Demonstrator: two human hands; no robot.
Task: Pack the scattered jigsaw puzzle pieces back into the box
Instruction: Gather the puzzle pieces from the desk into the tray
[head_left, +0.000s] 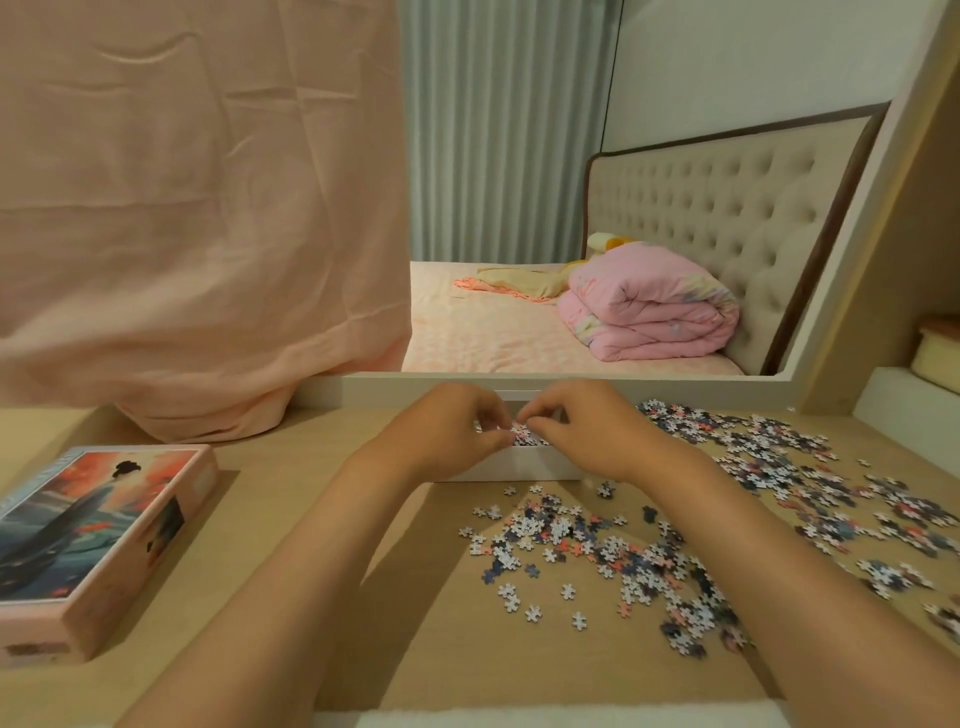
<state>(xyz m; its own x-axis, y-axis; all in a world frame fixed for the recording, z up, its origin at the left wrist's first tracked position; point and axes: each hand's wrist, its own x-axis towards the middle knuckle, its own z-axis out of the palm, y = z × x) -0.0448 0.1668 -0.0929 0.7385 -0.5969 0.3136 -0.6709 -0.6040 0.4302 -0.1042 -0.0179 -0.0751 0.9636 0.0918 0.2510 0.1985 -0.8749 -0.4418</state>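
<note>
Left hand (449, 434) and right hand (589, 434) pinch puzzle pieces (521, 432) over the box (519, 467), mid-frame. Light, thin, loose card: you'd likely do better scooping heaps.

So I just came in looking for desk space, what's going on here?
A person is packing a jigsaw away. The left hand and right hand meet over the open white box at the back of the desk, pinching a clump of pieces. Many loose pieces lie scattered to the right; the pictured lid sits apart on the left.
</note>
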